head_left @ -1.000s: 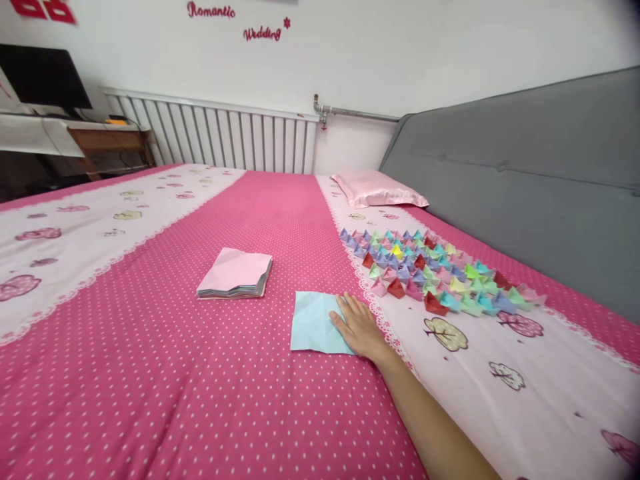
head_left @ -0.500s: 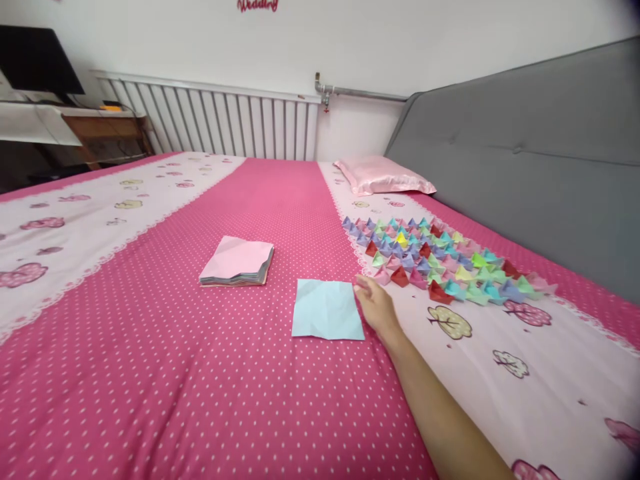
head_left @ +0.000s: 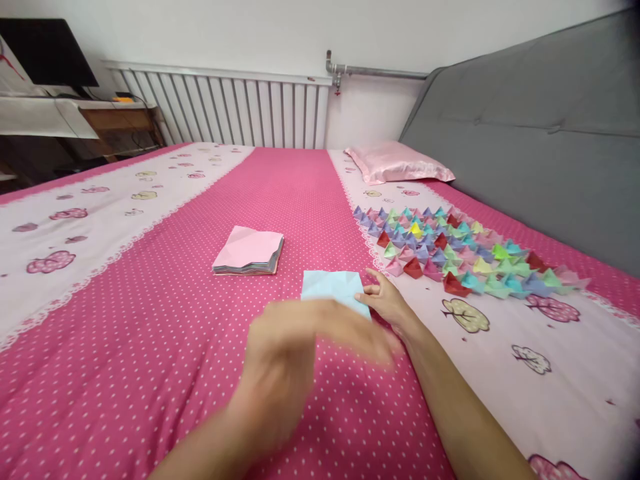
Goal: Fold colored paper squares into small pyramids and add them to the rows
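Observation:
A light blue square sheet of paper (head_left: 333, 283) lies on the pink dotted bedspread, its near part hidden behind my left hand. My right hand (head_left: 387, 300) rests at the sheet's right edge, its thumb tip over the paper and its fingers spread apart. Closer to me, my left hand (head_left: 305, 347) is raised above the bed, reaching across toward the right. Motion smears its fingers, so their hold cannot be made out. A stack of square papers (head_left: 250, 252) with a pink sheet on top lies left of the blue sheet.
Rows of small folded paper boats (head_left: 440, 253) in many colours stand on the bed at right. Behind them are a pink satin pillow (head_left: 397, 162) and a grey headboard (head_left: 540, 107). A white radiator (head_left: 225, 107) lines the far wall; a monitor (head_left: 47, 53) stands on a desk at left.
My left hand has come into view from below and now covers part of the blue sheet. My right thumb now lies over the sheet's right edge. The view has shifted slightly.

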`<control>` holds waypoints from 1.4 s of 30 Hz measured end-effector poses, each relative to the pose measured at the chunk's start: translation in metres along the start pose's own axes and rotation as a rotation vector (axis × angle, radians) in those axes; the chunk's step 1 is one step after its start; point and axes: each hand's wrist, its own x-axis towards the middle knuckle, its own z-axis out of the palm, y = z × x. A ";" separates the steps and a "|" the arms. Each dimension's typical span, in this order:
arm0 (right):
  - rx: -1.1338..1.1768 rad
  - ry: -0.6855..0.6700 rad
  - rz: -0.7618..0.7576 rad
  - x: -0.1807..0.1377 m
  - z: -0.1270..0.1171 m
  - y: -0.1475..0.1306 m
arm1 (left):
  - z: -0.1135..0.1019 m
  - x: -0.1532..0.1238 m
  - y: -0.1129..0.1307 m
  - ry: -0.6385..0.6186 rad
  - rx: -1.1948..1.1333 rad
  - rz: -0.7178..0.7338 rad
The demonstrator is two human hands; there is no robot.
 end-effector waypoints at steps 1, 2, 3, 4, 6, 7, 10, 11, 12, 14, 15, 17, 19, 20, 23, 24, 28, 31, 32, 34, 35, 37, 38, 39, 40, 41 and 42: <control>0.082 -0.050 -0.002 -0.002 0.001 -0.004 | 0.001 0.020 -0.016 0.084 0.005 -0.024; 0.153 -0.085 -0.016 -0.004 0.001 -0.008 | 0.000 0.036 -0.034 0.191 0.036 -0.055; 0.215 -0.104 -0.043 -0.005 0.001 -0.011 | -0.002 0.047 -0.053 0.301 0.094 -0.118; 0.267 -0.107 -0.078 -0.005 0.001 -0.013 | -0.005 0.055 -0.072 0.395 0.163 -0.200; 0.356 -0.087 -0.156 -0.004 -0.001 -0.016 | -0.012 0.060 -0.102 0.462 0.290 -0.369; 0.391 -0.071 -0.193 -0.002 -0.003 -0.016 | -0.015 0.060 -0.112 0.465 0.297 -0.444; 0.454 -0.003 -0.277 0.002 -0.006 -0.016 | -0.018 0.055 -0.120 0.325 0.049 -0.633; 0.465 0.024 -0.293 0.004 -0.006 -0.015 | -0.017 0.054 -0.118 0.251 -0.058 -0.664; 0.471 0.052 -0.302 0.005 -0.007 -0.015 | -0.015 0.053 -0.116 0.186 -0.149 -0.669; 0.472 0.100 -0.302 0.006 -0.007 -0.013 | -0.010 0.054 -0.111 0.101 -0.250 -0.603; 0.469 0.115 -0.298 0.007 -0.007 -0.012 | -0.009 0.055 -0.109 0.088 -0.262 -0.541; 0.458 0.129 -0.303 0.007 -0.007 -0.012 | -0.008 0.056 -0.108 0.086 -0.233 -0.407; 0.441 0.124 -0.325 0.006 -0.007 -0.012 | -0.008 0.056 -0.110 0.079 -0.161 -0.303; 0.432 0.112 -0.336 0.006 -0.006 -0.013 | -0.009 0.056 -0.112 0.070 -0.121 -0.269; 0.416 0.028 -0.351 0.002 -0.004 -0.017 | -0.011 0.054 -0.117 0.039 -0.026 -0.209; 0.413 -0.004 -0.349 0.001 -0.003 -0.018 | -0.011 0.054 -0.119 0.036 0.012 -0.191; 0.358 -0.039 -0.314 -0.002 -0.001 -0.019 | -0.014 0.053 -0.121 0.013 0.256 -0.136; 0.298 -0.035 -0.293 -0.002 -0.001 -0.018 | -0.015 0.053 -0.121 -0.030 0.395 -0.133; 0.282 -0.036 -0.295 -0.002 -0.001 -0.018 | -0.015 0.053 -0.121 -0.041 0.416 -0.133; 0.258 -0.037 -0.301 -0.002 -0.002 -0.018 | -0.015 0.053 -0.122 -0.044 0.424 -0.140; 0.249 -0.034 -0.303 -0.002 -0.002 -0.018 | -0.014 0.053 -0.123 -0.034 0.419 -0.152; 0.233 -0.032 -0.307 -0.002 -0.002 -0.018 | -0.014 0.052 -0.125 0.006 0.409 -0.180; 0.221 -0.031 -0.311 -0.002 -0.002 -0.018 | -0.014 0.052 -0.125 0.028 0.411 -0.188; 0.203 -0.029 -0.320 -0.002 -0.002 -0.017 | -0.014 0.052 -0.125 0.049 0.417 -0.191; 0.178 -0.024 -0.334 -0.001 -0.002 -0.017 | -0.014 0.052 -0.124 0.065 0.425 -0.187; 0.143 -0.011 -0.359 -0.001 -0.002 -0.017 | -0.014 0.052 -0.124 0.072 0.435 -0.180; 0.100 0.010 -0.395 0.000 -0.002 -0.016 | -0.013 0.052 -0.123 0.074 0.446 -0.171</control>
